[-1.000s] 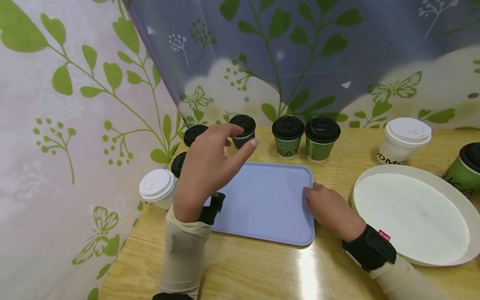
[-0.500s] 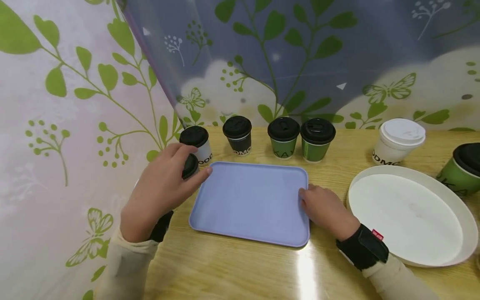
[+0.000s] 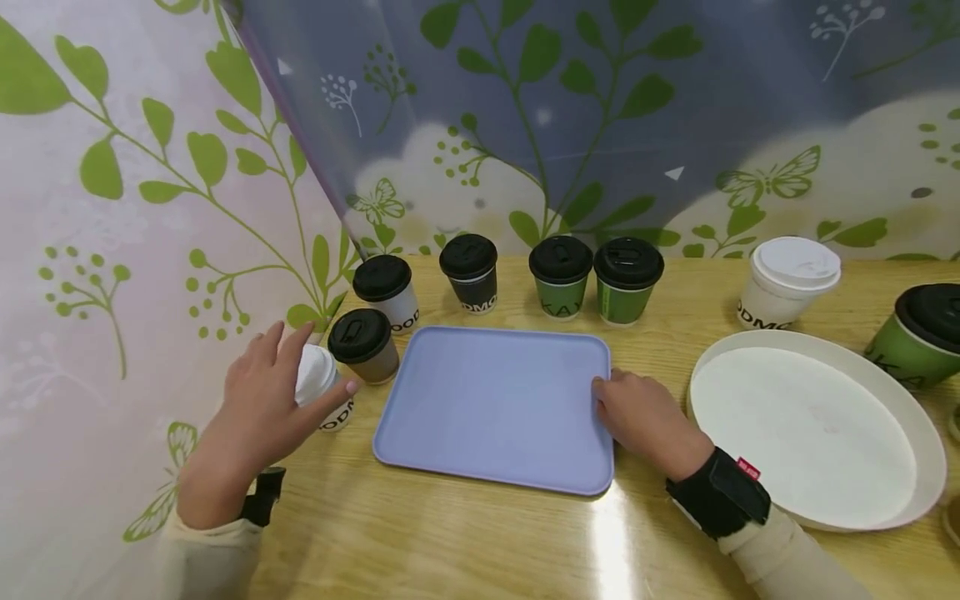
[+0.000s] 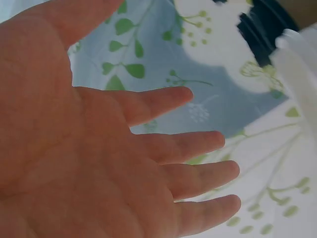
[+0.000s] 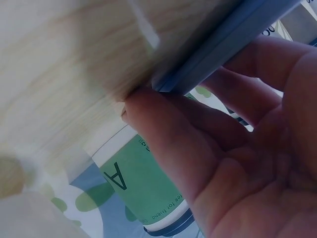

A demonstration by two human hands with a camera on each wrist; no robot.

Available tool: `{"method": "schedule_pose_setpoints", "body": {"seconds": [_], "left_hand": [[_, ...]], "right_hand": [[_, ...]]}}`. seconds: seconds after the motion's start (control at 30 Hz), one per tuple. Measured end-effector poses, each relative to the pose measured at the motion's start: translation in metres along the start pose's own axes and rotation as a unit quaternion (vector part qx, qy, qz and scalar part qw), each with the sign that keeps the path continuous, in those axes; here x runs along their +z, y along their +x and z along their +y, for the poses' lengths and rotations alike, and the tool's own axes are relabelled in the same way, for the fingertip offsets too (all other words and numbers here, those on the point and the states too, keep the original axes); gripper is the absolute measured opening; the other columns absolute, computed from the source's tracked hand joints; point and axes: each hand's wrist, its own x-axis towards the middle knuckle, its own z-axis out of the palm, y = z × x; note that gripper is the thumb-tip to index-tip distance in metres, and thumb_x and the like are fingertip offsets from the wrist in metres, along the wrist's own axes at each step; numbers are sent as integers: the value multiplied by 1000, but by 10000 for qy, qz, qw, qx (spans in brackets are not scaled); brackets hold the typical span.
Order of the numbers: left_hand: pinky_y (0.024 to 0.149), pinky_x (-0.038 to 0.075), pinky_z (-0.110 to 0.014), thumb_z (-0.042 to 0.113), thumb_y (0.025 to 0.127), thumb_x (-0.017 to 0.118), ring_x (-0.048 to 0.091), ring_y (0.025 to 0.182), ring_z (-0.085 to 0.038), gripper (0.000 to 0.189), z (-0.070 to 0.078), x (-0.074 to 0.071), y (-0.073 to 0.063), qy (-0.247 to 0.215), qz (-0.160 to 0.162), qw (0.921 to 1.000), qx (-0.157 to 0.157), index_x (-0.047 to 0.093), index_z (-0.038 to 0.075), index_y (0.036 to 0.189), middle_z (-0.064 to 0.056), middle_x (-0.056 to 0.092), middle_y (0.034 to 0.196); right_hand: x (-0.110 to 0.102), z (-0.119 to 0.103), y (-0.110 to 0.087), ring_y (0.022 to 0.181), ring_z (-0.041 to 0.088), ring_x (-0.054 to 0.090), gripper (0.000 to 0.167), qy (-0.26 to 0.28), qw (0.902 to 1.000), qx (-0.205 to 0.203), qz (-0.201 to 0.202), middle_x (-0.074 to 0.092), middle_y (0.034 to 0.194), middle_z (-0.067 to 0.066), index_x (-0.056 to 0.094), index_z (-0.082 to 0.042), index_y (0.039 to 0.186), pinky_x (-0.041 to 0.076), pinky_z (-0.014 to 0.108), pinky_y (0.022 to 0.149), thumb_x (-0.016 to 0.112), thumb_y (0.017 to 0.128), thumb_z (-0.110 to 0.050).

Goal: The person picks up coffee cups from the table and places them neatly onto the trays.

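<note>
A blue-lavender rectangular tray [image 3: 495, 408] lies on the wooden table. My right hand [image 3: 648, 417] grips its right edge, and the right wrist view has thumb and fingers around the tray's rim [image 5: 218, 47]. On the left, my left hand [image 3: 251, 412] is held with fingers spread, holding nothing. It partly covers a paper cup with a white lid [image 3: 317, 373]; thumb and fingers stand on either side of that lid in the head view. In the left wrist view the palm faces the camera, with the white lid's edge [image 4: 302, 67] at the right. A brown cup with black lid [image 3: 371, 360] stands just behind.
Along the back stand a white cup with black lid [image 3: 401, 310], a dark cup [image 3: 480, 290] and two green cups [image 3: 561, 296] [image 3: 622, 303]. At right are a round white tray [image 3: 701, 392], a white-lidded cup [image 3: 768, 308] and a green cup [image 3: 907, 346]. A patterned wall covering [image 3: 225, 350] borders the left.
My left hand has moved left and toward me, from over the tray to the white-lidded cup, uncovering the black-lidded cups. The right hand keeps its grip on the tray's edge.
</note>
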Motion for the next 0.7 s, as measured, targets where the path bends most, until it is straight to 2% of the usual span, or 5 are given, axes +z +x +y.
{"method": "schedule_pose_setpoints", "body": {"seconds": [0.3,0.47,0.7], "left_hand": [[110,14,-77,54,93,71,12,146,-63,98,-21,19,2,-102,-259,9987,-425,26,-2,159,-40,12,162],[108,17,-78,53,91,73,13,145,-64,98,-26,29,3,-112,-256,9988,-407,28,-2,159,-41,11,162],[107,18,-78,51,91,74,13,145,-64,98,-27,39,2,-148,-335,9984,-424,29,-4,158,-42,10,161]], "right_hand": [[0,1,0,62,23,58,5,24,10000,-2,-82,58,75,12,69,-1,93,47,37,52,67,96,-4],[-1,0,1,62,24,59,5,-39,10000,-50,-25,58,76,13,69,0,94,48,38,52,67,96,-4],[-2,0,-2,61,24,60,6,-103,9999,-42,-64,58,77,14,69,1,97,49,38,52,67,97,-5]]}}
